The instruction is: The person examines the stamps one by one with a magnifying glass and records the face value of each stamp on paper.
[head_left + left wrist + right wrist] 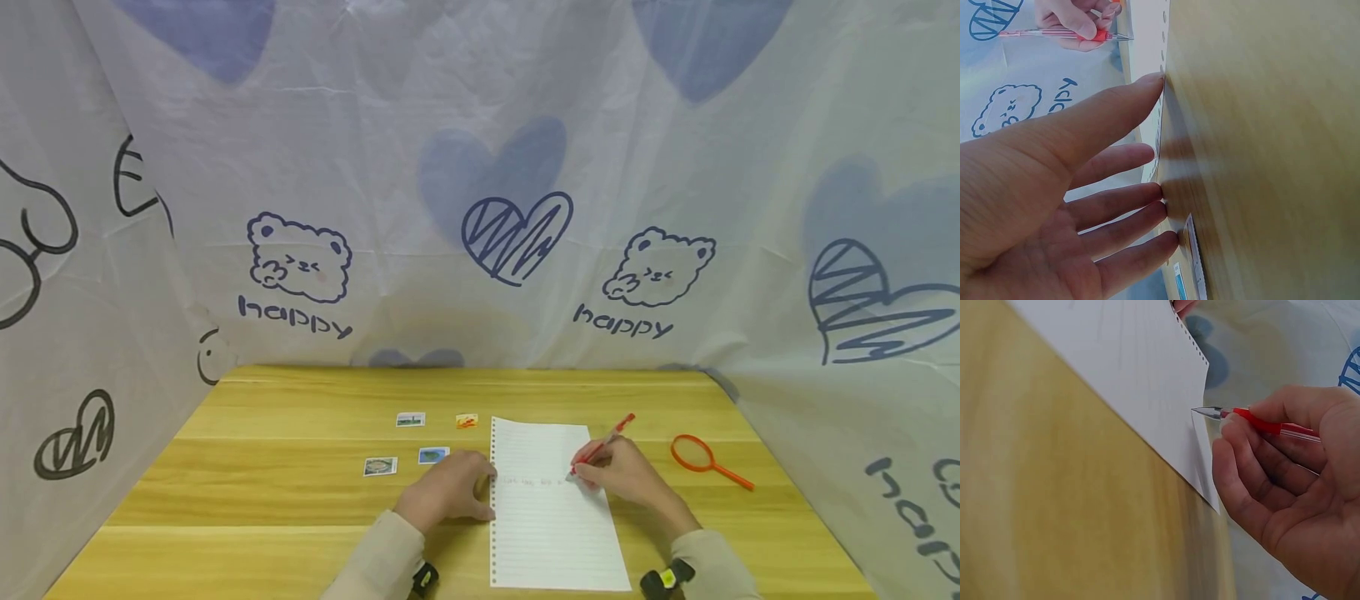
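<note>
A lined sheet of paper [551, 533] with punched holes down its left edge lies on the wooden table. My right hand [617, 471] pinches a red pen [621, 425] near its tip, which meets the paper at the end of a faint line of writing [528, 481]. In the right wrist view the pen's metal point [1209, 412] touches the sheet. With fingers extended, my left hand [450, 487] rests at the paper's holed edge, the thumb [1129, 103] on that edge in the left wrist view. Just beyond this hand lies a blue stamp-like picture [433, 455].
Other small stamp-like pictures lie on the left: one grey-green [410, 419], one yellow-orange [467, 421], one brownish [380, 466]. An orange magnifying glass [711, 461] lies right of my right hand. A printed cloth [405, 300] hangs behind the wooden table [262, 492].
</note>
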The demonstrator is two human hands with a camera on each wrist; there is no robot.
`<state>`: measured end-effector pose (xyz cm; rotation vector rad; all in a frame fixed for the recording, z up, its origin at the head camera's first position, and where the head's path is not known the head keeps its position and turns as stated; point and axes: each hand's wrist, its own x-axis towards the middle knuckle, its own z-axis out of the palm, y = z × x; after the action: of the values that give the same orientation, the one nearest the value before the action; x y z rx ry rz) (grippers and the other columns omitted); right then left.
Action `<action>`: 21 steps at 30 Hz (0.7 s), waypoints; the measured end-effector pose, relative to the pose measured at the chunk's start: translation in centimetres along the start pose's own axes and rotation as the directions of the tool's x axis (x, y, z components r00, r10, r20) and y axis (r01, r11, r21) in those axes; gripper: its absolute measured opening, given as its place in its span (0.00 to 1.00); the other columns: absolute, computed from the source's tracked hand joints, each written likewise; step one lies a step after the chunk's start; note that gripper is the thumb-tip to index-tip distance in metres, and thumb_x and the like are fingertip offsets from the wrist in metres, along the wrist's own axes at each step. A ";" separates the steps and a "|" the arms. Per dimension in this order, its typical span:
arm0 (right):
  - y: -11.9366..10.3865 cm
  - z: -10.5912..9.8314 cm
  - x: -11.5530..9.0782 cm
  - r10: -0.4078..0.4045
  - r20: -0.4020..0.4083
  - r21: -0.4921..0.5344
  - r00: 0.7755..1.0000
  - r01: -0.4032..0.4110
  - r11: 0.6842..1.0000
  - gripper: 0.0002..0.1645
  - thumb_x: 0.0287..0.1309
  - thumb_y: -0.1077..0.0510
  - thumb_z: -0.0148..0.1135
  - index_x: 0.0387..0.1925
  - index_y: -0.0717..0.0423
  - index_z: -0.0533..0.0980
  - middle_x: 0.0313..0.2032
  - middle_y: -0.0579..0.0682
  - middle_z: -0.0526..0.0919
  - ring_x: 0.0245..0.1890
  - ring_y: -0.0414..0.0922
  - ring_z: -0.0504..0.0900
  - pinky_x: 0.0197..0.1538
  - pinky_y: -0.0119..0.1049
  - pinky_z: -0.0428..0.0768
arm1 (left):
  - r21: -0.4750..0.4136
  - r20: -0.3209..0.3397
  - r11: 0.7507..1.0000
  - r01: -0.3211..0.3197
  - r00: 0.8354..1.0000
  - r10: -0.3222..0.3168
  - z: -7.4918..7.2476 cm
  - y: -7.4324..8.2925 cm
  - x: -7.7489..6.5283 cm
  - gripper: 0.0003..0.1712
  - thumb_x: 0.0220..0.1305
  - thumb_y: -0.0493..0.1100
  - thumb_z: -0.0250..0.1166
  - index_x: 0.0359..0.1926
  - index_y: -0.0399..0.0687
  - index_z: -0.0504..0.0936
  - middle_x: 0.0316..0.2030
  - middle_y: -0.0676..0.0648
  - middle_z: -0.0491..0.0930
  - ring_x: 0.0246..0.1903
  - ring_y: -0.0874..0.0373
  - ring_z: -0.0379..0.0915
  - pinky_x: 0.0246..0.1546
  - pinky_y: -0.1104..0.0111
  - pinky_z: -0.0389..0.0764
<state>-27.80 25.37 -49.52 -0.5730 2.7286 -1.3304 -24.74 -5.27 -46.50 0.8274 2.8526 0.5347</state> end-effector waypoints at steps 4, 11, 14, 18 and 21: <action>0.1 0.0 0.0 -0.017 0.002 -0.003 1.000 0.017 1.000 0.04 0.62 0.62 0.69 0.33 0.59 0.86 0.33 0.52 0.88 0.25 0.36 0.82 0.30 0.28 0.84 | 0.001 0.003 1.000 0.007 1.000 -0.007 0.1 0.0 0.1 0.31 0.50 0.47 0.83 0.55 0.42 0.86 0.55 0.45 0.87 0.55 0.49 0.82 0.60 0.60 0.83; 0.2 0.1 0.1 -0.017 0.006 -0.005 1.000 0.017 1.000 0.04 0.62 0.61 0.69 0.34 0.59 0.86 0.32 0.52 0.88 0.25 0.36 0.82 0.30 0.28 0.84 | 0.002 -0.003 1.000 0.001 1.000 -0.001 0.2 -0.1 0.1 0.31 0.49 0.47 0.83 0.55 0.42 0.86 0.55 0.45 0.87 0.55 0.49 0.82 0.60 0.59 0.83; 0.2 0.0 0.1 -0.005 0.003 -0.012 1.000 0.005 1.000 0.04 0.62 0.61 0.69 0.34 0.59 0.86 0.31 0.51 0.88 0.25 0.35 0.81 0.30 0.28 0.83 | 0.004 -0.008 1.000 -0.003 1.000 0.003 0.2 -0.1 0.1 0.31 0.49 0.47 0.83 0.54 0.42 0.86 0.55 0.45 0.87 0.55 0.49 0.83 0.60 0.59 0.83; 0.0 0.0 0.1 0.013 0.012 -0.011 1.000 -0.012 1.000 0.04 0.62 0.61 0.69 0.35 0.59 0.86 0.30 0.50 0.88 0.25 0.36 0.81 0.30 0.27 0.81 | 0.005 -0.009 1.000 -0.006 1.000 0.006 0.2 -0.2 0.1 0.31 0.49 0.47 0.83 0.54 0.41 0.86 0.54 0.45 0.87 0.55 0.50 0.83 0.60 0.60 0.84; 0.0 0.0 0.0 0.018 0.022 -0.001 1.000 -0.018 1.000 0.04 0.61 0.61 0.69 0.35 0.59 0.86 0.29 0.50 0.88 0.26 0.37 0.81 0.30 0.27 0.81 | 0.003 -0.006 1.000 -0.004 1.000 0.004 0.3 -0.2 0.2 0.31 0.49 0.47 0.83 0.54 0.41 0.86 0.55 0.45 0.87 0.55 0.49 0.82 0.60 0.59 0.83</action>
<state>-27.80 25.36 -49.50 -0.5576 2.7109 -1.3109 -24.93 -5.28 -46.83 0.8336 2.8588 0.5341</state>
